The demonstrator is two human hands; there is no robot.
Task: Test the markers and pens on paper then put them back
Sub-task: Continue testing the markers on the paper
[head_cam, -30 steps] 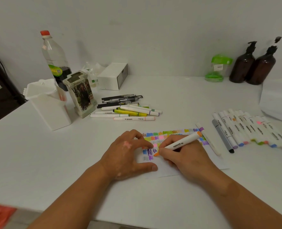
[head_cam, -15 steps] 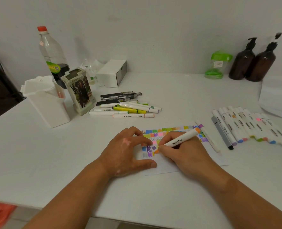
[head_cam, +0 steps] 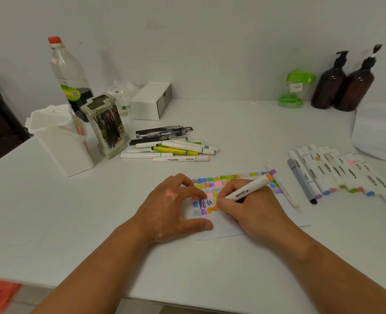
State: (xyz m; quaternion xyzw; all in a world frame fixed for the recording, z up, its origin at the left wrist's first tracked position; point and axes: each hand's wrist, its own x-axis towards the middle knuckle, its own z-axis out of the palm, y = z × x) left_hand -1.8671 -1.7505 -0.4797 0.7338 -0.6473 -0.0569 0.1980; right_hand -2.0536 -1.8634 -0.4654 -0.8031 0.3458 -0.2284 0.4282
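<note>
My right hand (head_cam: 253, 208) grips a white marker (head_cam: 247, 191) with an orange tip, the tip touching the paper (head_cam: 223, 227) beside a fresh orange patch. Rows of colour swatches cover the paper's upper part. My left hand (head_cam: 173, 207) lies flat on the paper's left edge, fingers spread, holding it down. A heap of markers and black pens (head_cam: 171, 145) lies behind the paper. A row of white markers (head_cam: 337, 173) lies at the right. One more marker (head_cam: 282, 186) rests on the paper's right side.
A white holder (head_cam: 60, 141) and a printed pen holder (head_cam: 107, 125) stand at the left. Behind are a plastic bottle (head_cam: 68, 75), a white box (head_cam: 151, 102), a green-lidded jar (head_cam: 297, 87) and two brown pump bottles (head_cam: 343, 85). White sheets (head_cam: 377, 132) lie far right.
The marker tip has shifted slightly along the lower swatch row, laying down orange. My left hand stays pressed on the paper. The view has tilted a little.
</note>
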